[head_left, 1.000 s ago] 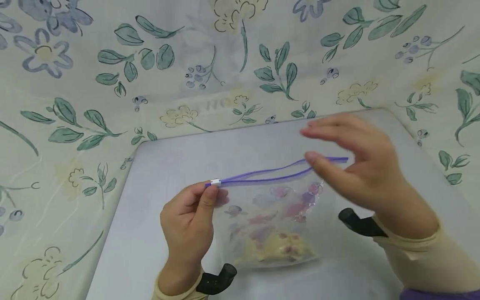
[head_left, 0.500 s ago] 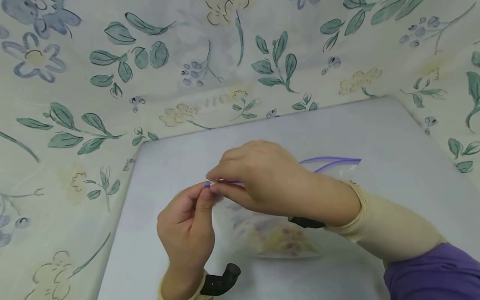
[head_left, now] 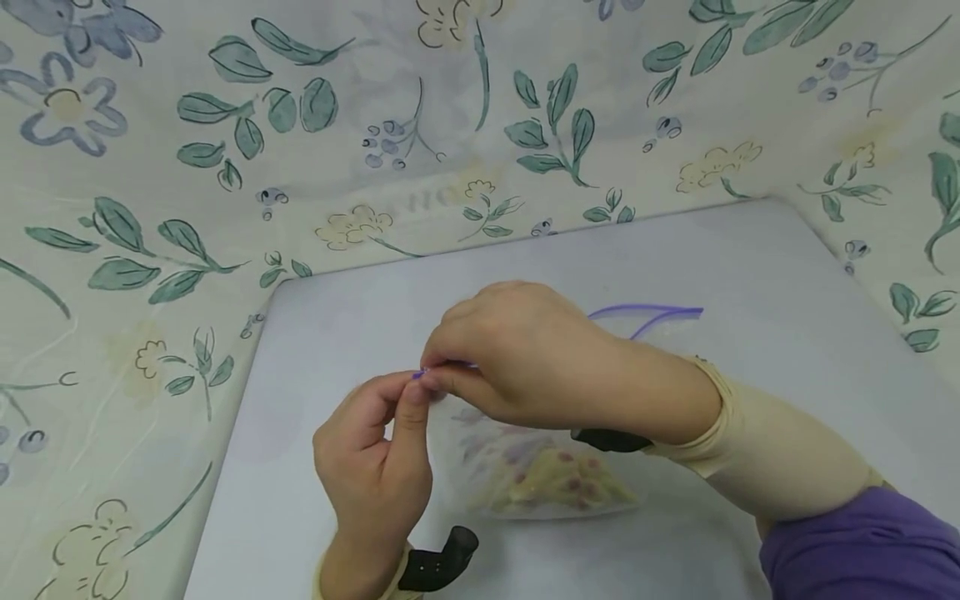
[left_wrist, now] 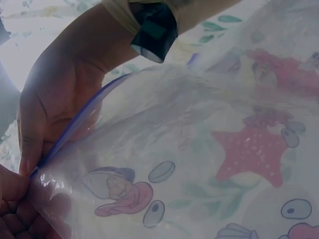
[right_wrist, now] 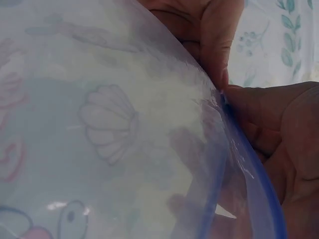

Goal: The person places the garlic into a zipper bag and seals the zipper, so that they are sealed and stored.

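A clear zip bag [head_left: 555, 496] with a purple zip strip [head_left: 686, 312] is held up between both hands over the table. My left hand [head_left: 378, 454] pinches its left top corner between thumb and fingers. Right beside those fingertips, the thumb and fingers of my right hand [head_left: 521, 358] pinch the slider end of the strip; the white slider is hidden under them. To the right the mouth gapes, its two purple edges apart, also in the right wrist view. A printed starfish [left_wrist: 251, 152] shows on the bag in the left wrist view. Something yellow with reddish spots lies in the bottom.
A pale table [head_left: 315, 333] lies beneath the hands. Floral cloth [head_left: 450, 125] rises behind its far edge and runs along the left and right sides. A black wrist mount [head_left: 438, 560] juts out from the left wrist.
My right hand has come in from the right, where it hovered with spread fingers, and now pinches the slider end beside my left hand. The left hand keeps its hold on the corner.
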Demonstrator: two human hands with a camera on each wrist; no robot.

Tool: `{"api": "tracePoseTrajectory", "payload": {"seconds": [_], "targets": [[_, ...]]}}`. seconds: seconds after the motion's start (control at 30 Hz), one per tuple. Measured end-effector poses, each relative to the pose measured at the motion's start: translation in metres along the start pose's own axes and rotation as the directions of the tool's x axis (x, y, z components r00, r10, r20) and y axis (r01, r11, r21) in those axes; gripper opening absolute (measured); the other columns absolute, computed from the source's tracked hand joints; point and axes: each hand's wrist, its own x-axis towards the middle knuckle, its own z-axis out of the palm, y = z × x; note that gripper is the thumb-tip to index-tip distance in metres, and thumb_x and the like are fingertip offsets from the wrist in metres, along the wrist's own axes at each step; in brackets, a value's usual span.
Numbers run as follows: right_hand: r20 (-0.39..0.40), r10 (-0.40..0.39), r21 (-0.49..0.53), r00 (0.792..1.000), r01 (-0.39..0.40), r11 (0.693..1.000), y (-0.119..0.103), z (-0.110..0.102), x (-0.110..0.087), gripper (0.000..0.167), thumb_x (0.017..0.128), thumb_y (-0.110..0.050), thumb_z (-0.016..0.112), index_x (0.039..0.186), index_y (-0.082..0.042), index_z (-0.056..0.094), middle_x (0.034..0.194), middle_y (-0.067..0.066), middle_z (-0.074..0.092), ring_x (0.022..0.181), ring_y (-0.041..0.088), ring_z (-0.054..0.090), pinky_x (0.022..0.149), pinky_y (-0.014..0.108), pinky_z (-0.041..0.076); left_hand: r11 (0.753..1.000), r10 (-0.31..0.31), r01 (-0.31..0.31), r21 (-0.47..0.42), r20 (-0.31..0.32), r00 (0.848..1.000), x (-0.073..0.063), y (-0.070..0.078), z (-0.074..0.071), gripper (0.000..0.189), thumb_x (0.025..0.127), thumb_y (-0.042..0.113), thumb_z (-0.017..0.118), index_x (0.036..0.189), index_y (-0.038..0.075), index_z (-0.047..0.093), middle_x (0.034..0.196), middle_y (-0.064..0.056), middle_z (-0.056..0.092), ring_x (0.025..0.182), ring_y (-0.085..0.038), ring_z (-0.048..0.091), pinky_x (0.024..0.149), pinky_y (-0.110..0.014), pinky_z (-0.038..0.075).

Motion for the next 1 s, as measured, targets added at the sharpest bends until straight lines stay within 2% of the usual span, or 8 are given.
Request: {"api": "tracePoseTrajectory", "payload": {"seconds": [0.17, 0.47, 0.73, 1.0], "targets": [[0.050, 0.046, 0.016, 0.998, -0.047, 0.999, -0.001, -0.003, 0.000, 0.011, 0.094, -0.024, 0.071, 0.084, -0.021, 0.073, 0.076, -0.013, 0.065, 0.067, 0.003, 0.055, 0.068, 0.025, 0.047, 1.000, 0.007, -0.007, 0.027, 0.008, 1.000, -0.001, 0.000, 0.000, 0.011, 0.090, -0.001, 0.068, 0.083, -0.001, 0.075, 0.075, -0.010, 0.074, 0.071, -0.005, 0.067, 0.068, -0.014, 0.053], [0.107, 0.096, 0.028, 0.990, -0.099, 0.995, 0.000, -0.005, -0.004, 0.011, 0.097, -0.026, 0.068, 0.088, -0.022, 0.072, 0.080, -0.014, 0.065, 0.070, 0.002, 0.054, 0.070, 0.025, 0.047, 0.996, 0.059, -0.059, 0.074, -0.008, 0.998, 0.000, -0.001, -0.002, 0.012, 0.091, 0.006, 0.070, 0.083, 0.001, 0.077, 0.073, -0.008, 0.075, 0.066, -0.010, 0.066, 0.066, -0.014, 0.051], [0.126, 0.144, 0.005, 0.981, -0.146, 0.989, 0.014, -0.012, -0.016, 0.010, 0.097, -0.025, 0.067, 0.091, -0.020, 0.072, 0.084, -0.012, 0.066, 0.077, 0.005, 0.057, 0.078, 0.029, 0.050, 0.999, -0.003, 0.009, 0.052, -0.107, 0.994, 0.004, -0.003, -0.010, 0.012, 0.088, -0.001, 0.071, 0.077, -0.003, 0.074, 0.068, -0.013, 0.071, 0.070, -0.002, 0.066, 0.068, -0.014, 0.052], [0.188, 0.213, 0.008, 0.959, -0.218, 0.976, 0.034, -0.019, -0.032, 0.010, 0.097, -0.027, 0.068, 0.097, -0.019, 0.075, 0.092, -0.011, 0.069, 0.088, 0.008, 0.061, 0.086, 0.031, 0.052, 0.998, -0.015, 0.024, 0.065, -0.139, 0.990, 0.007, -0.006, -0.013, 0.012, 0.087, -0.004, 0.070, 0.076, -0.005, 0.074, 0.067, -0.014, 0.071, 0.071, 0.001, 0.067, 0.069, -0.015, 0.053]]}}
